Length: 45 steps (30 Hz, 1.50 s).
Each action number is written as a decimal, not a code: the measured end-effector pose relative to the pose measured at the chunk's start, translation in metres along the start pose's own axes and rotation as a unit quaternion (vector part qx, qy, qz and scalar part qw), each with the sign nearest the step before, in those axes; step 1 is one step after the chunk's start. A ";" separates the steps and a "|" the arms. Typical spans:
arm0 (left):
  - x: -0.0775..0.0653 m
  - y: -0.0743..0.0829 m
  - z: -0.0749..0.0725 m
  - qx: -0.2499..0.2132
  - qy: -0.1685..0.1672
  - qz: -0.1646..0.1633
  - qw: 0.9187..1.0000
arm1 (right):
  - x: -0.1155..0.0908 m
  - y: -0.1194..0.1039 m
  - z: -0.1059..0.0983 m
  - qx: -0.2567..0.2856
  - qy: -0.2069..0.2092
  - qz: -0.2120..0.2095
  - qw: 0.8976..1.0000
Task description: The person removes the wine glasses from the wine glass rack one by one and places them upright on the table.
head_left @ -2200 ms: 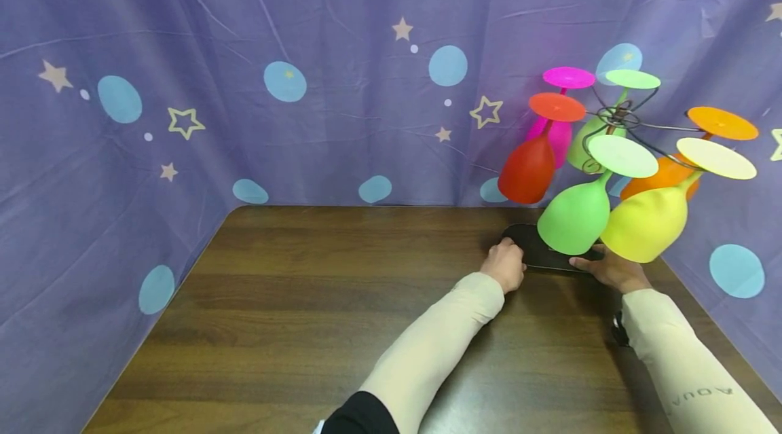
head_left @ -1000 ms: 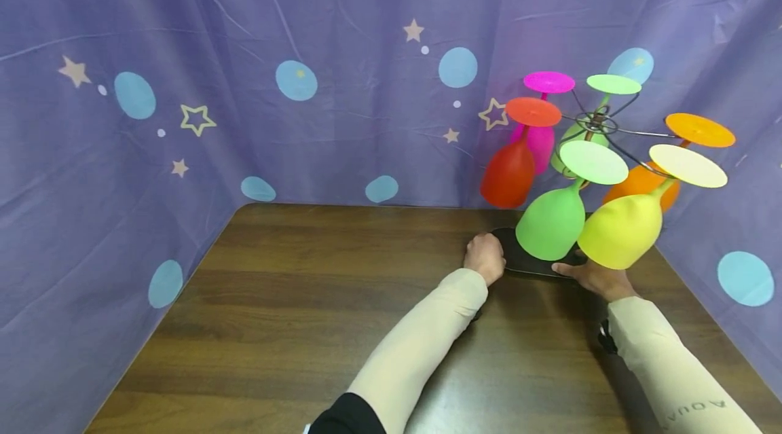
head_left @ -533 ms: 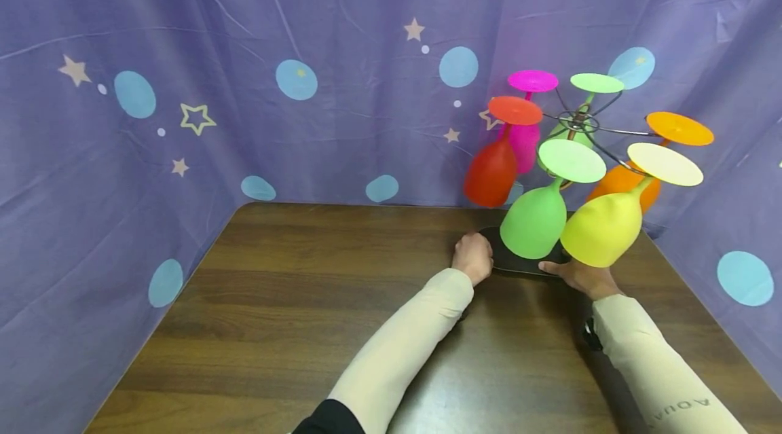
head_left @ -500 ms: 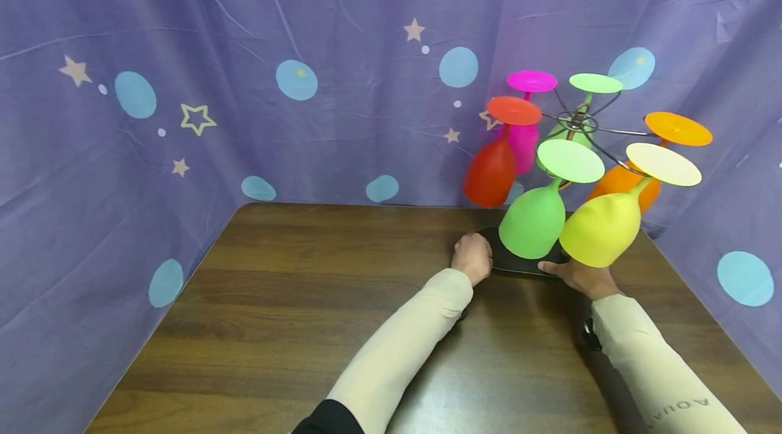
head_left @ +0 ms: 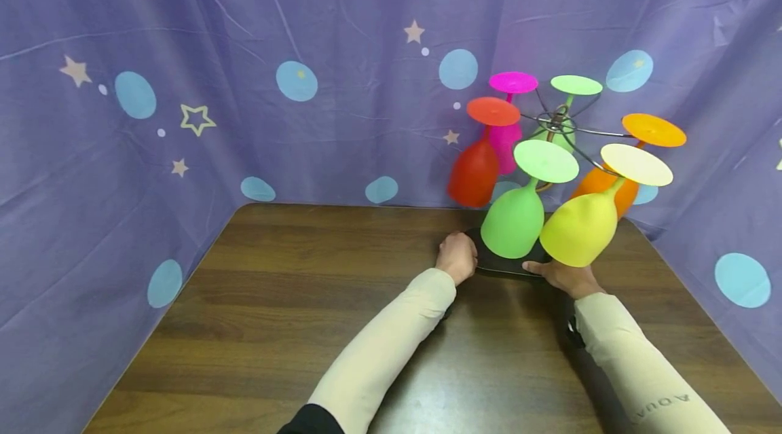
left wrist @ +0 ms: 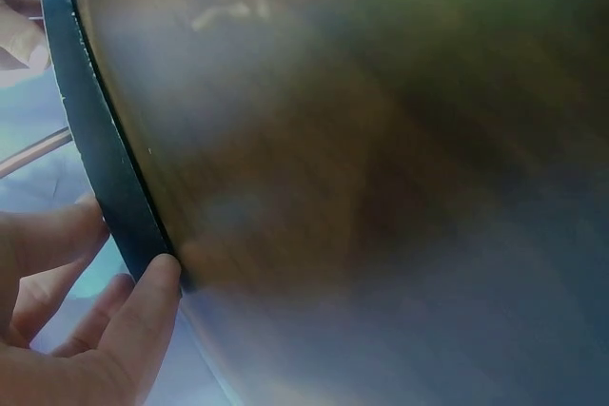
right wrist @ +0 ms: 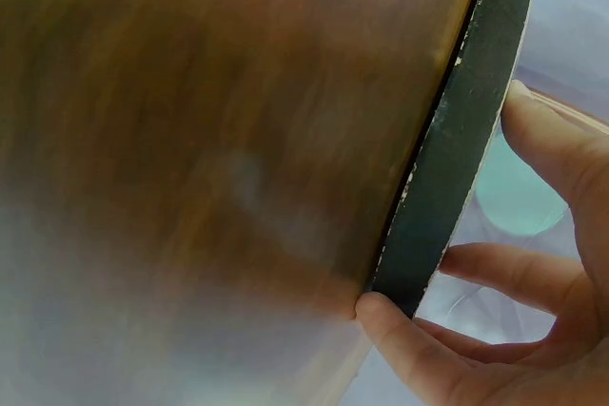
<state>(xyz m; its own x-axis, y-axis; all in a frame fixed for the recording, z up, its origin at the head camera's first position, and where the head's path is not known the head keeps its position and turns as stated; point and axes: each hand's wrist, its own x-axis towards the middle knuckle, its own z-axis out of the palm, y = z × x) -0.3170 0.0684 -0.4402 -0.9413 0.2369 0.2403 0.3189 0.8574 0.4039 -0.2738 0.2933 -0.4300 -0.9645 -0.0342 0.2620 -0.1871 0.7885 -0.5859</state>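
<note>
A wine glass rack with a black base stands on the wooden table, its wire arms spread at the top. Several coloured goblets hang upside down from it: red, green, yellow, orange, magenta, and a second green one behind. My left hand grips the base's left end; my right hand grips its right end, partly hidden under the yellow goblet. Both wrist views show fingers round the base's dark edge.
A purple curtain with stars and blue dots stands behind the table and along both sides. The rack is close to the table's back edge. Dark watch-like bands sit under both sleeves.
Both hands have moved left along the table with the rack between them, carrying all its goblets from near the right back corner. The grip on the base looks the same.
</note>
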 end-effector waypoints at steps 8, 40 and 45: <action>-0.004 -0.015 -0.009 -0.021 0.002 -0.006 1.000 | 0.005 -0.005 0.014 0.005 -0.008 -0.012 1.000; -0.012 -0.055 -0.033 -0.052 -0.018 -0.042 0.998 | 0.016 -0.043 0.041 -0.017 -0.035 0.025 0.999; -0.015 -0.061 -0.037 -0.057 -0.018 -0.040 0.997 | 0.016 -0.049 0.045 -0.026 -0.033 0.020 0.999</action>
<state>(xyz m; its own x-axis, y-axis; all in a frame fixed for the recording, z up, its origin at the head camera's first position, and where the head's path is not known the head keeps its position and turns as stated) -0.3187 -0.0044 -0.4359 -0.9670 0.1876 0.1723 0.2511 0.8168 0.5195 -0.2886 0.2258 -0.4316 -0.9817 -0.0408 0.1861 -0.1391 0.8211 -0.5535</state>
